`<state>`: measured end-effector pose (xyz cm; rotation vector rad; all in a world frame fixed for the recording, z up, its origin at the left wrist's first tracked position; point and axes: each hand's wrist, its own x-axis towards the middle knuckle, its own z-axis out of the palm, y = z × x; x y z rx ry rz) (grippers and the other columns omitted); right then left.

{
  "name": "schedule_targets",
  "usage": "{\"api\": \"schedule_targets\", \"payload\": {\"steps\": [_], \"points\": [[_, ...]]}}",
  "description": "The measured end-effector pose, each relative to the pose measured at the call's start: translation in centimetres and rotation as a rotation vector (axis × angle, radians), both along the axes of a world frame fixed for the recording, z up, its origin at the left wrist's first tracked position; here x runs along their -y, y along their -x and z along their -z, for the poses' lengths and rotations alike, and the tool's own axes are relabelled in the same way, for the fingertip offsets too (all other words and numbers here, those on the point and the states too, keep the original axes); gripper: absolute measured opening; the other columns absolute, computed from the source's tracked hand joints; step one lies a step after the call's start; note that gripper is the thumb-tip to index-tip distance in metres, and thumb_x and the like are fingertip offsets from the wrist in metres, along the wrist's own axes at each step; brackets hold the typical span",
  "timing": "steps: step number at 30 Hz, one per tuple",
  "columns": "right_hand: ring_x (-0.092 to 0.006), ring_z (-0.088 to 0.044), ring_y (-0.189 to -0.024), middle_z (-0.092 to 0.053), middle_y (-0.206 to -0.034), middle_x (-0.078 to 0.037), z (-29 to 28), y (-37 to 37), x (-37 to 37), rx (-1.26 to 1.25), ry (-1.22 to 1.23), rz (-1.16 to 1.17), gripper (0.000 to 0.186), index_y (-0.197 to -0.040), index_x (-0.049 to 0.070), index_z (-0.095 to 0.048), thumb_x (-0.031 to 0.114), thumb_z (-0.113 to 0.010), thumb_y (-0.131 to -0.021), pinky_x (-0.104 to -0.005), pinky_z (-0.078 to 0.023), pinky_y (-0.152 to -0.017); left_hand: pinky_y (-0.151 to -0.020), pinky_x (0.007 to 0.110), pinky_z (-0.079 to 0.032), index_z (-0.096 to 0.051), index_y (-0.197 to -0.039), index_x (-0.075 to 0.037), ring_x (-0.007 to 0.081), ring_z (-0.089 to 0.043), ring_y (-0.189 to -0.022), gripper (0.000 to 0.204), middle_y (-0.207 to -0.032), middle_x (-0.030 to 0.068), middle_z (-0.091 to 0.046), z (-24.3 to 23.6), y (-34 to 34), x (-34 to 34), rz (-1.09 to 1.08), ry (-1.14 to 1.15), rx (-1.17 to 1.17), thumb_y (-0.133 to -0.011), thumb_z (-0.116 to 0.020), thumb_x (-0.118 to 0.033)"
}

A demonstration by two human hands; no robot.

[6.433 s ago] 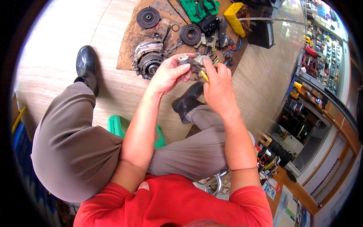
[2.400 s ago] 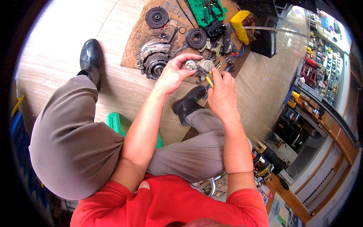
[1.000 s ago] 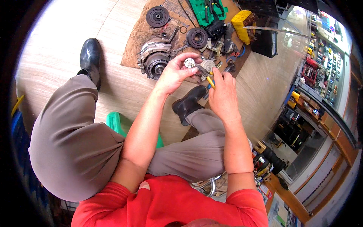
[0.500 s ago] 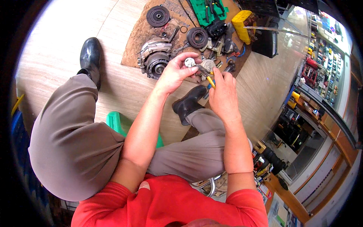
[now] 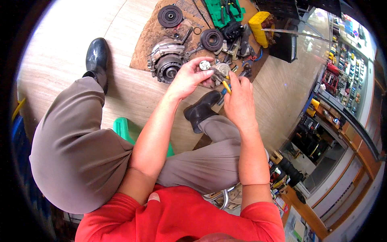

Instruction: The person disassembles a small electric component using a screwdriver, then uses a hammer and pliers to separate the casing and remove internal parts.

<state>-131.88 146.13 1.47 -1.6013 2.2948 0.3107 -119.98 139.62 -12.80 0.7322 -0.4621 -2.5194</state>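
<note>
Left fingers (image 5: 206,74) are pinching a small pale round part (image 5: 204,65), just right of the big metal unit (image 5: 166,60), and the right fingers (image 5: 234,78) are wrapping a yellow-handled tool (image 5: 227,87), a bit further right of that unit. The tool's far end is blending into a dark piece (image 5: 217,75) there, so I can't tell what it's touching. IMO a slip is the worry: if the tool's pushing off-angle, it could skid into the left thumb or pop the part loose, and good luck spotting it among those loose metal bits (image 5: 245,49) right of the unit. A stained cardboard sheet (image 5: 141,53) is lying under the unit, on a pale floor (image 5: 60,60). A black disc (image 5: 170,16) is sitting beyond the unit, a green tool case (image 5: 213,16) beyond and rightward, and stocked shelves (image 5: 346,76) are standing well off to its right.
</note>
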Motion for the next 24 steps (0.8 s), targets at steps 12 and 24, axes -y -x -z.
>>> {"api": "schedule_targets", "payload": {"steps": [12, 24], "points": [[-0.0429, -0.051, -0.11, -0.051, -0.118, -0.026, -0.2, 0.0, 0.2, 0.011, 0.022, 0.003, 0.057, -0.133, 0.003, -0.049, -0.001, -0.063, -0.077, -0.0487, -0.044, -0.095, -0.058, 0.025, -0.046, -0.049, -0.129, -0.007, 0.0119, -0.055, -0.066, 0.037, -0.086, 0.0038, -0.058, 0.5, 0.2, -0.5, 0.016, -0.085, -0.128, -0.094, -0.063, -0.011], [-0.0429, -0.051, -0.11, -0.052, -0.117, -0.026, -0.1, 0.1, 0.2, 0.028, 0.027, 0.008, 0.055, -0.133, 0.002, -0.049, -0.001, -0.062, -0.079, -0.0485, -0.044, -0.095, -0.06, 0.026, -0.047, -0.051, -0.123, -0.004, 0.0137, -0.057, -0.07, 0.035, -0.091, 0.0072, -0.06, 1.0, 0.1, -0.7, -0.002, -0.196, -0.267, -0.095, -0.063, -0.021]]}}
